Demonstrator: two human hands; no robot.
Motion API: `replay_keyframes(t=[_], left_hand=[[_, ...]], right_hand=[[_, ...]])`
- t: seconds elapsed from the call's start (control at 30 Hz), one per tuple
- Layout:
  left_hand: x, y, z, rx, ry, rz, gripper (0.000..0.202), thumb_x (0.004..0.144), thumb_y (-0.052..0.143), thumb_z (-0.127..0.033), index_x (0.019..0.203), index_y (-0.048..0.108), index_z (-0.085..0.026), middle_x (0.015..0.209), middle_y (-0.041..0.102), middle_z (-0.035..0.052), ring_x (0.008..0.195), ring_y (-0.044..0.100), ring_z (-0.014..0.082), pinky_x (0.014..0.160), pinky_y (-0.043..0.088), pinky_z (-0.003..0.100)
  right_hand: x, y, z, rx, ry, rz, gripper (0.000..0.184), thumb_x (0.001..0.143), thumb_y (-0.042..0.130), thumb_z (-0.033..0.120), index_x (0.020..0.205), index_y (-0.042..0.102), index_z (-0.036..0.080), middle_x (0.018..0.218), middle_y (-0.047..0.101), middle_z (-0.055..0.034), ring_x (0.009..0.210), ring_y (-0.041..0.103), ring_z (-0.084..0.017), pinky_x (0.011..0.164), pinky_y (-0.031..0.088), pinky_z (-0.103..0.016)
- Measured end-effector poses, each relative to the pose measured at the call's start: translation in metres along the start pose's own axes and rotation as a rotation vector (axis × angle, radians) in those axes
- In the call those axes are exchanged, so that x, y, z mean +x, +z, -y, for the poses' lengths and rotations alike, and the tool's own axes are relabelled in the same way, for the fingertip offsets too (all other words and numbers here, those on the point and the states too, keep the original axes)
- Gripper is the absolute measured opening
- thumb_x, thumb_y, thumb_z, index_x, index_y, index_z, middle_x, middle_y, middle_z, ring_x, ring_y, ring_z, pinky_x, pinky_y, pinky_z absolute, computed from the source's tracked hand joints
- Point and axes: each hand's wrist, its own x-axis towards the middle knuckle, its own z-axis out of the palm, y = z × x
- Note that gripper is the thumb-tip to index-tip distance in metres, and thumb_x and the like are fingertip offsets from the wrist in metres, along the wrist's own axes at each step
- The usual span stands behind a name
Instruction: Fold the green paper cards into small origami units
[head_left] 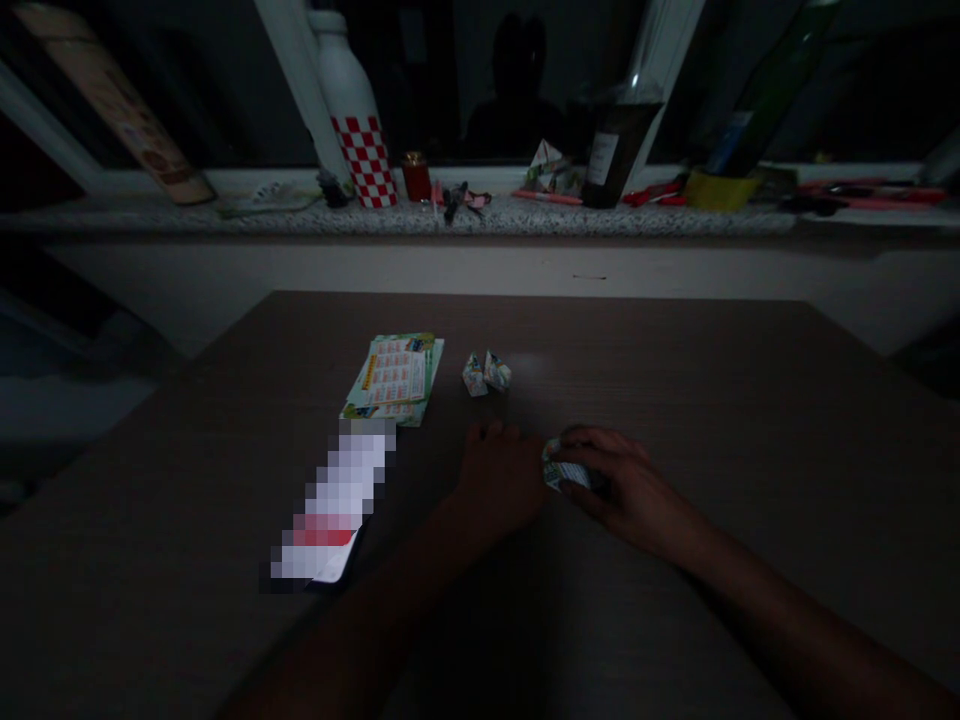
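Note:
My right hand (626,485) rests on the brown table (675,380) with its fingers closed round a small folded piece of printed paper (564,473). My left hand (499,475) lies curled beside it, its knuckles touching the paper's left side; the dim light hides whether its fingers grip the paper. Two small folded paper shapes (486,373) sit together a little beyond my hands. A stack of printed paper sheets (394,378) lies to their left.
A phone with a lit screen (335,505) lies left of my left arm. The stone windowsill (225,215) behind the table carries a red-checked white bottle (356,110), a dark glass bottle (622,140), a green bottle (765,90), a small red jar (416,177) and scattered small items.

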Motion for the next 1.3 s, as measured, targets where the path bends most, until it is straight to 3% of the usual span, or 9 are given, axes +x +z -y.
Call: replay_keyframes(t=[0.33,0.73,1.13,1.3], left_hand=[[0.000,-0.001,-0.001,-0.019,-0.013,0.013,0.027,0.088,0.042,-0.030,0.095,0.064,-0.017,0.095,0.064,0.0119,0.096,0.055,0.0297,0.082,0.039,0.046],[0.000,-0.002,-0.001,-0.028,-0.013,0.017,0.025,0.088,0.042,-0.029,0.096,0.064,-0.018,0.096,0.063,0.0116,0.096,0.055,0.0288,0.083,0.039,0.045],[0.000,-0.001,0.002,-0.019,0.006,-0.009,0.025,0.089,0.040,-0.027,0.093,0.063,-0.018,0.096,0.065,0.0107,0.094,0.056,0.0279,0.082,0.039,0.045],[-0.001,0.001,0.002,-0.034,-0.001,-0.025,0.033,0.086,0.046,-0.044,0.095,0.062,-0.017,0.099,0.064,0.0119,0.097,0.055,0.0301,0.084,0.039,0.046]], right_hand=[[0.003,-0.004,0.005,-0.040,0.025,0.041,0.032,0.078,0.063,0.019,0.109,0.066,0.029,0.117,0.059,-0.0057,0.111,0.053,-0.026,0.093,0.039,-0.044],[0.009,0.005,0.002,-0.024,0.047,-0.038,0.019,0.080,0.066,0.028,0.099,0.070,0.029,0.103,0.064,-0.0049,0.098,0.057,-0.024,0.087,0.042,-0.042],[0.003,-0.009,0.000,-0.057,-0.012,0.116,0.036,0.080,0.061,0.019,0.115,0.064,0.029,0.122,0.057,-0.0069,0.114,0.051,-0.027,0.095,0.038,-0.048],[0.003,-0.010,0.001,-0.049,-0.028,0.109,0.037,0.080,0.061,0.018,0.115,0.064,0.029,0.121,0.058,-0.0067,0.113,0.052,-0.027,0.095,0.039,-0.047]])
